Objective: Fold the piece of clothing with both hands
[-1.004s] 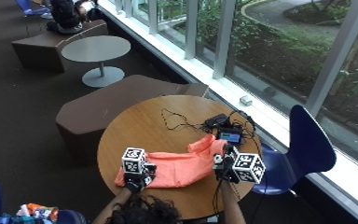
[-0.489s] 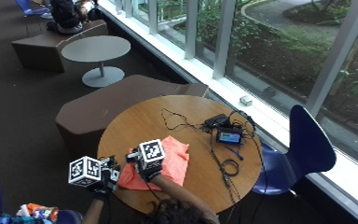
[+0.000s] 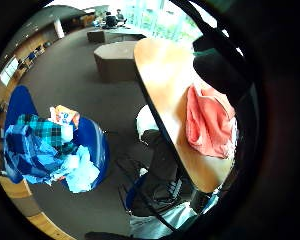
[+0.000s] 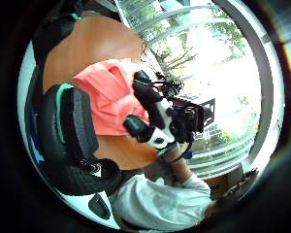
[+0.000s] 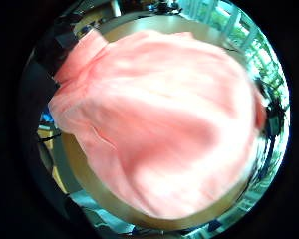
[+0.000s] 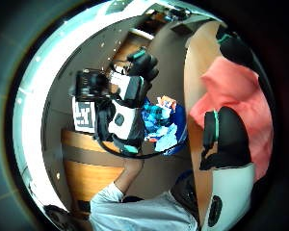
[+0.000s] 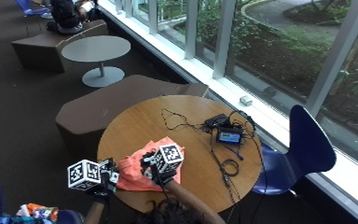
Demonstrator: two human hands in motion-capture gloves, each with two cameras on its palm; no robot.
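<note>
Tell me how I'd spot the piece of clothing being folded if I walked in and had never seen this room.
Find the round wooden table by the big windows, next to the blue chair. At the table's edge nearest the person lies a salmon-pink garment, with the right hand resting on it. It is the only soft, coloured thing on the table; everything else there is black cables and a small device with a lit screen.

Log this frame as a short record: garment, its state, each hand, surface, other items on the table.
garment: pink piece of clothing
state: bunched into a compact heap near the table edge closest to the person
left hand: off the table edge beside the garment, holding nothing, fingers relaxed
right hand: resting on top of the garment
surface: round wooden table
other items: small device with lit screen, black cables
</note>
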